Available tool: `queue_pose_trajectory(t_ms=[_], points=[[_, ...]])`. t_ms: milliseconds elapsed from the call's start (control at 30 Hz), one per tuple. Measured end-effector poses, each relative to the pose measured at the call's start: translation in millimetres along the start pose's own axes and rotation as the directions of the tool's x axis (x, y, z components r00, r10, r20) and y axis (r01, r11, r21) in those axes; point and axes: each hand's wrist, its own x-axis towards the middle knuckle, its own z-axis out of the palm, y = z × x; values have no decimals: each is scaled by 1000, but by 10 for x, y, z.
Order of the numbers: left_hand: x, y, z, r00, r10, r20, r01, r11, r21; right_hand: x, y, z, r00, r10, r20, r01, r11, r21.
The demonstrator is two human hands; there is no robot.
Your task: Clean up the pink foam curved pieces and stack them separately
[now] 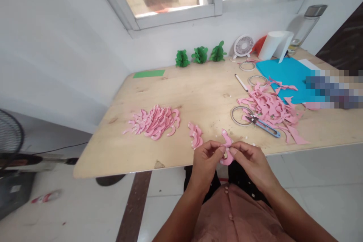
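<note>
While the pale wooden table (198, 87) spans the scene, pink scraps (269, 102) heap up at right and a pile of curved pink pieces (159, 121) lies at left.

Left hand (205, 159) and right hand (252, 160) meet at the near edge, between the heaps, fingers of both curled in. Blue snips (268, 126) lie at the near side of the scraps. Small stack (195, 135) of pieces sits just beyond the left hand. Smallest: single pink piece (226, 138) at the near edge, pinched by both hands' fingertips.
</note>
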Motion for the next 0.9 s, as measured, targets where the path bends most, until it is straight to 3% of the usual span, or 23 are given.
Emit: queue_pose_trajectory(t_ms=[133,333,567,733,900], points=[[-41,-8,18,1000,13,-7,-13,1000,5,6,57,23,1000,-24,-19,22,995,-102],[-16,11,0,1000,-16,-15,15,999,-52,-2,72,22,997,-71,-6,70,990,-127],[89,42,8,994,-65,86,81,976,-204,-13,36,20,996,-74,49,81,983,-164],[87,31,32,1000,-14,22,18,984,-176,-6,43,23,996,-37,78,47,991,-127],[93,57,50,999,-40,-17,37,984,-176,-4,48,22,996,-14,93,24,993,-112]])
